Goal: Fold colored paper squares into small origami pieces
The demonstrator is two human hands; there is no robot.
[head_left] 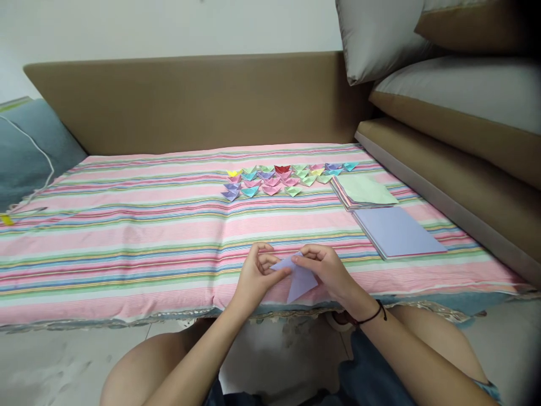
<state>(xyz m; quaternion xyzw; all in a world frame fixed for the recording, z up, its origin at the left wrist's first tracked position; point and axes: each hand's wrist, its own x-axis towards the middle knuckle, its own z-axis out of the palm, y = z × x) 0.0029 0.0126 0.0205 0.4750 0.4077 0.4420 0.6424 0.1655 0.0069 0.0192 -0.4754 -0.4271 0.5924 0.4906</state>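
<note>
A partly folded sheet of lavender paper [302, 281] is held up near the front edge of the striped cloth. My left hand [261, 272] pinches its left corner between thumb and fingers. At its upper right, my right hand [323, 268], with a dark cord round the wrist, grips the paper between thumb and forefinger. One pointed flap of the paper hangs down below the fingers. Beyond my hands, several small folded paper boats [271, 190] in many colours stand in rows on the cloth.
A stack of lavender paper [401, 231] lies to the right, touching a pale green paper stack [367, 190] behind it. Grey and brown cushions [460, 96] pile up along the right side. A brown backrest [203, 104] borders the striped cloth [105, 242] at the back.
</note>
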